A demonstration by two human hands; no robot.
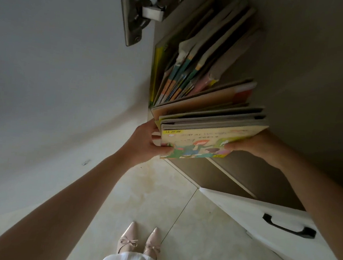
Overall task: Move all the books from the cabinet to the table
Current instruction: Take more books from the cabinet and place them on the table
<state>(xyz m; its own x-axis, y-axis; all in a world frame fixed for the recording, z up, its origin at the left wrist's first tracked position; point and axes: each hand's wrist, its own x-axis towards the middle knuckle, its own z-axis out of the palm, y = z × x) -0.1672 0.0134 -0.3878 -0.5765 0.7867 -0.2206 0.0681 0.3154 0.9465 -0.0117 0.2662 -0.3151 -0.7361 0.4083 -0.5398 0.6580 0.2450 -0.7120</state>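
Head view: the left hand grips the near left edge of a bundle of picture books, thumb curled onto the illustrated front cover and fingers tucked behind. The right hand clamps the opposite edge, thumb on the cover, fingers hidden behind the bundle. The bundle sits between the two hands, at the open front of the cabinet, tilted and fanned at the far end.

To lift it cleanly, I judge both hands should squeeze inward so the loose back covers close up, then draw the bundle straight out toward the body before turning for the table, which is out of view. A slack grip could let the rear books slide free.

More books remain leaning deeper in the same compartment, just behind the held bundle, near the door hinge. A drawer handle shows lower right.
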